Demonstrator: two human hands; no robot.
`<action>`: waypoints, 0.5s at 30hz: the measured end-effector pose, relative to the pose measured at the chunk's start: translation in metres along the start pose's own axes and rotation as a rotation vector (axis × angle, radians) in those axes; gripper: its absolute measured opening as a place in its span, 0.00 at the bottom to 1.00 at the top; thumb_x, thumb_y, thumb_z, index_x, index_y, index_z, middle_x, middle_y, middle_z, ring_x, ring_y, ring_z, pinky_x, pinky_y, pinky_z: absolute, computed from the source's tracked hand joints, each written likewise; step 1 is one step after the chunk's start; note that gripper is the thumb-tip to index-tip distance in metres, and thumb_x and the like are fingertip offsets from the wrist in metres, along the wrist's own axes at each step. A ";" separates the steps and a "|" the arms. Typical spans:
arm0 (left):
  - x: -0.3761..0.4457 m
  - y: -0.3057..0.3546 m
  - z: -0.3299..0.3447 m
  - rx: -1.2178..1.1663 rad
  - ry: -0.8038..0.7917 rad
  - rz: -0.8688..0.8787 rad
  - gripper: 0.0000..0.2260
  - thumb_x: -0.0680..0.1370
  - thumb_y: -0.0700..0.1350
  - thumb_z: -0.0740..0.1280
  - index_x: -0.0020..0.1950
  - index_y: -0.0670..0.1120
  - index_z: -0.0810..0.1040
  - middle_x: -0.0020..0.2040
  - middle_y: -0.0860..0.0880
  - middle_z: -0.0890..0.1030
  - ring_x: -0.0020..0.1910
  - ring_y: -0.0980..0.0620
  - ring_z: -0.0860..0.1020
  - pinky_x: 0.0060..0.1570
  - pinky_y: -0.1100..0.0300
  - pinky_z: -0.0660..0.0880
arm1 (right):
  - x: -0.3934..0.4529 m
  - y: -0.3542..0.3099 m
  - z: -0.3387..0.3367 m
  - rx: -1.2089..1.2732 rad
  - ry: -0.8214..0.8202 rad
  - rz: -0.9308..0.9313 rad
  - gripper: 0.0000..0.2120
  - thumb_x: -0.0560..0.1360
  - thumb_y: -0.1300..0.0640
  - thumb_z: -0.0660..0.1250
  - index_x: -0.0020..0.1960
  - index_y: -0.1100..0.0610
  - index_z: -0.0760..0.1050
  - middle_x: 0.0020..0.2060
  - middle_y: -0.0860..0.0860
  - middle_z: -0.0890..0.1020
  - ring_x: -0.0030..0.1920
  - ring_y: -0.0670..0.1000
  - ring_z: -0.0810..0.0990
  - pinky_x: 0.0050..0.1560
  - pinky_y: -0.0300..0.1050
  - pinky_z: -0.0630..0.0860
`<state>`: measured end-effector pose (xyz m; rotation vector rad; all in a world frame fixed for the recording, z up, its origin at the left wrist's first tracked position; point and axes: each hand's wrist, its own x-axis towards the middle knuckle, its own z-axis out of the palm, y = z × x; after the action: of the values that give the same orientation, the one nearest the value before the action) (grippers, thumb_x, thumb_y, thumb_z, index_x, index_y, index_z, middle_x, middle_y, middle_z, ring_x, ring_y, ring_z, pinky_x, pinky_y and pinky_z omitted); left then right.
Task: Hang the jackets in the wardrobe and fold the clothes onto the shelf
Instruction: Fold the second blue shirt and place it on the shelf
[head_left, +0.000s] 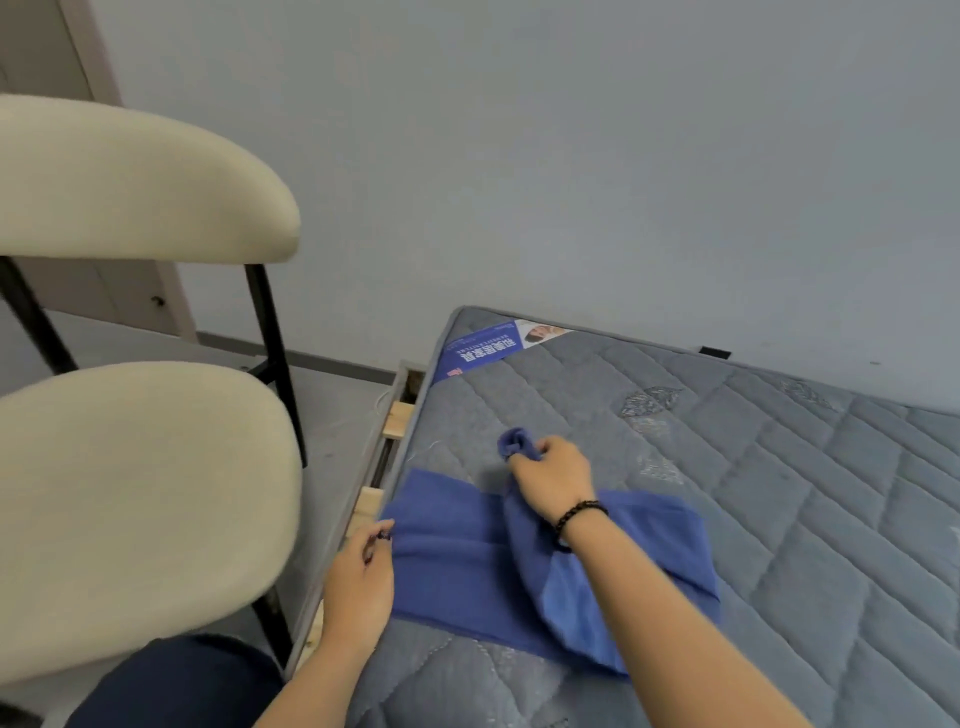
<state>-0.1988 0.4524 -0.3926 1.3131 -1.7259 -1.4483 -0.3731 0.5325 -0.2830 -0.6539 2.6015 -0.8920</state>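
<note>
Lying flat on the mattress (753, 467), near its left edge, is a blue garment (457, 561) of soft, thin knit, partly folded into a rough rectangle with one rounded flap turned over toward the right. The mattress is grey, quilted in a diamond pattern, with a blue printed label (480, 351) at its far left corner. Off the mattress's left edge, pale wooden slats (371, 504) of the frame show, and beyond them stands a chair (140, 499) with a cream padded seat and back on thin black legs.

My left hand (358, 587) pinches the garment's left edge, fingers curled on the cloth. My right hand (553, 478), a dark bead bracelet (579, 514) at the wrist, grips a bunched end of the garment, raised slightly off the mattress. My hands are apart, each clamped on the cloth.
</note>
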 end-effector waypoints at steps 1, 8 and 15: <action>0.004 0.000 -0.003 -0.133 -0.007 -0.073 0.10 0.81 0.39 0.60 0.52 0.48 0.80 0.53 0.47 0.82 0.50 0.51 0.79 0.49 0.59 0.71 | -0.003 -0.005 0.021 -0.009 -0.037 -0.021 0.15 0.74 0.57 0.64 0.31 0.54 0.64 0.28 0.49 0.71 0.34 0.52 0.70 0.35 0.43 0.63; 0.017 0.008 -0.009 -0.350 -0.133 -0.402 0.19 0.83 0.51 0.54 0.49 0.40 0.79 0.39 0.43 0.81 0.35 0.47 0.78 0.32 0.58 0.70 | -0.029 -0.008 0.109 0.028 -0.326 -0.130 0.02 0.77 0.59 0.61 0.48 0.56 0.69 0.32 0.49 0.74 0.33 0.47 0.71 0.36 0.40 0.69; 0.021 -0.004 -0.010 -0.034 -0.209 -0.200 0.09 0.72 0.52 0.74 0.41 0.48 0.77 0.37 0.51 0.82 0.39 0.53 0.79 0.38 0.58 0.75 | -0.001 -0.007 0.091 0.145 -0.292 -0.100 0.11 0.79 0.62 0.57 0.57 0.55 0.75 0.47 0.54 0.82 0.46 0.54 0.82 0.48 0.46 0.78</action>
<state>-0.1974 0.4295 -0.3974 1.3902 -1.7290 -1.7758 -0.3313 0.4834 -0.3474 -0.8123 2.2410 -0.9277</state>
